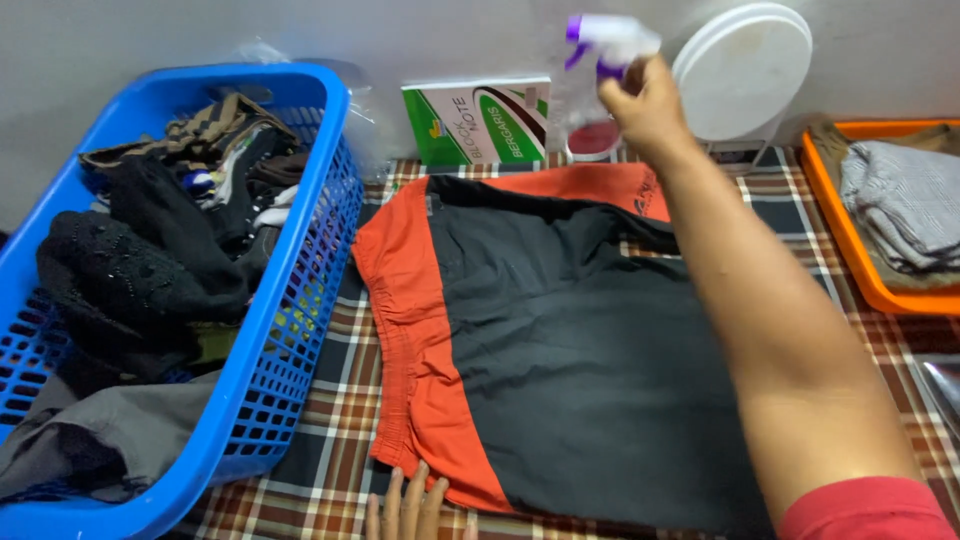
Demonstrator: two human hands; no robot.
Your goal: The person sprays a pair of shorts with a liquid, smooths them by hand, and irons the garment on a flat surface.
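A pair of black and orange shorts [540, 340] lies flat on a plaid cloth [330, 440]. My right hand [648, 108] reaches over the shorts to the far edge and grips a clear spray bottle [596, 90] with a white and purple trigger head and a red base. The bottle looks blurred. My left hand [408, 508] rests with fingers spread on the near edge of the cloth, touching the orange waistband corner of the shorts.
A blue plastic basket [290, 330] full of dark clothes stands at the left. A green and white notepad [478, 122] and a round white lid [742, 70] lean against the wall. An orange tray [840, 240] with folded grey clothes sits at the right.
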